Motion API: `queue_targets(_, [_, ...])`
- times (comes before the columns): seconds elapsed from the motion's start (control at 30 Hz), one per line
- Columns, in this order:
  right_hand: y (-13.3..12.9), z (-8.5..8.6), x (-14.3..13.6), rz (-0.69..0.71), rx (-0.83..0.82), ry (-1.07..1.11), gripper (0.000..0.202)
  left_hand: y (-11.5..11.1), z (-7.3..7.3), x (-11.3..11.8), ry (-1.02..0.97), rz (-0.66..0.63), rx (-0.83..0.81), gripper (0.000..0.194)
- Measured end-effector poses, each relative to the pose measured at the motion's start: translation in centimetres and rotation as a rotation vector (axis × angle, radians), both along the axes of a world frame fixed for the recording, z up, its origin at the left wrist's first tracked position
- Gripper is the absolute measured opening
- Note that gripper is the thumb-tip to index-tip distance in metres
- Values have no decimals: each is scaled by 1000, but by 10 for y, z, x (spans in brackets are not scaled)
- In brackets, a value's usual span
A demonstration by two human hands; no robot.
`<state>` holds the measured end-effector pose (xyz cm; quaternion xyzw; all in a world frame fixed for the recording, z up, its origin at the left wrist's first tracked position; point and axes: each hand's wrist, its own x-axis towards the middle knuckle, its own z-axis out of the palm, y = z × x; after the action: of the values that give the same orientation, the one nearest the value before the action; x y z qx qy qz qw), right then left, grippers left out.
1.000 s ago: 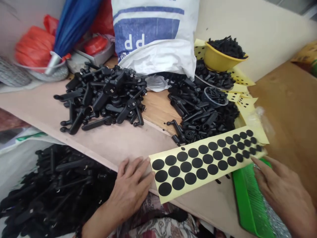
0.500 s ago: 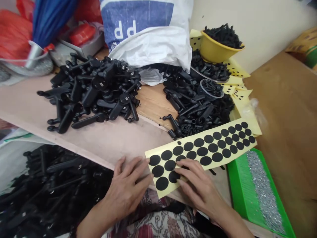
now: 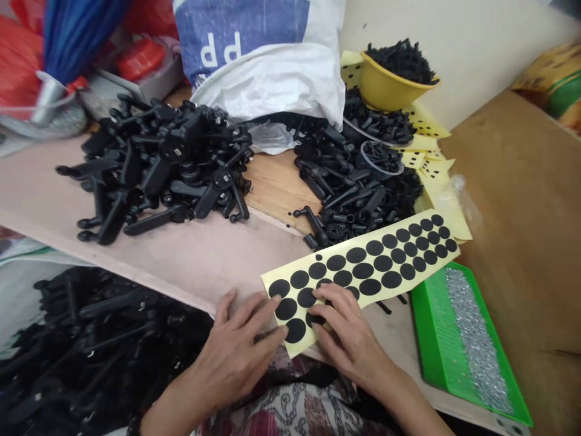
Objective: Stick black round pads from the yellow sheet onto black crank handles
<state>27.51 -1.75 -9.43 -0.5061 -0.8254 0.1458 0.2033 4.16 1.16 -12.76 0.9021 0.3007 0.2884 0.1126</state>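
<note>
A long pale yellow sheet of round black stickers point(image 3: 363, 270) lies aslant across the near edge of the table. My left hand point(image 3: 247, 345) rests at the sheet's left end, its fingers spread and their tips touching the outermost stickers. Over the second and third columns lies my right hand point(image 3: 342, 330), fingers extended and apart, covering some of the stickers. Neither hand grips anything that I can see. Just beyond the sheet is a pile of small black plastic parts point(image 3: 363, 194).
Black plastic arms point(image 3: 177, 163) are heaped at the left, with more in a sack point(image 3: 91, 339) below the table edge. A green tray point(image 3: 436, 345) of small metal pieces stands at the right. Behind are a yellow bowl point(image 3: 385, 88) and a white-blue sack point(image 3: 272, 79).
My left fingertips have moved further onto the sheet's end stickers. My right hand has shifted slightly left over the stickers. The whole view has moved a little.
</note>
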Motion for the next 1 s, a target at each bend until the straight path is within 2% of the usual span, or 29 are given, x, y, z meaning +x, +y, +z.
queue_targets(0.2, [-4,2,-12,6,-22,8,19,1,1,-1,-15,-10,-7,24])
queue_targets(0.53, [-7,-1,-20,-52,4,29,22,-2,2,-1,82,-46,18,26])
queue_targets(0.77, [-10,2,-21,-42,-75,78,17,-3,1,1,99,-33,36,25])
queue_targets(0.9, [-11,2,-17,-113,-120,161,16,-3,1,-1,128,-53,37,27])
queue_targets(1.0, [-10,1,-16,-143,-101,130,11,-3,2,-4,140,-74,32,28])
